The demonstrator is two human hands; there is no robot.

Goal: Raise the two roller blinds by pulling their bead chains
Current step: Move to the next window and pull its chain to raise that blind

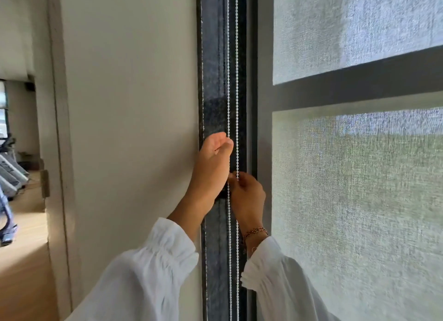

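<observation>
A white bead chain [236, 80] hangs as two thin strands in front of the dark window frame [213, 56]. My left hand [211, 167] is raised, its fingertips pinched on the left strand [228, 80]. Just below and to the right, my right hand [248, 196] pinches the right strand at about mid height. Both arms wear white sleeves, and a thin bracelet circles my right wrist. The pale woven roller blind [359, 188] hangs down over the window on the right, with the dark crossbar showing through it.
A plain cream wall [129, 104] fills the left of the frame. Beyond it at far left a doorway [21, 176] opens onto a room with a wooden floor and some exercise machines.
</observation>
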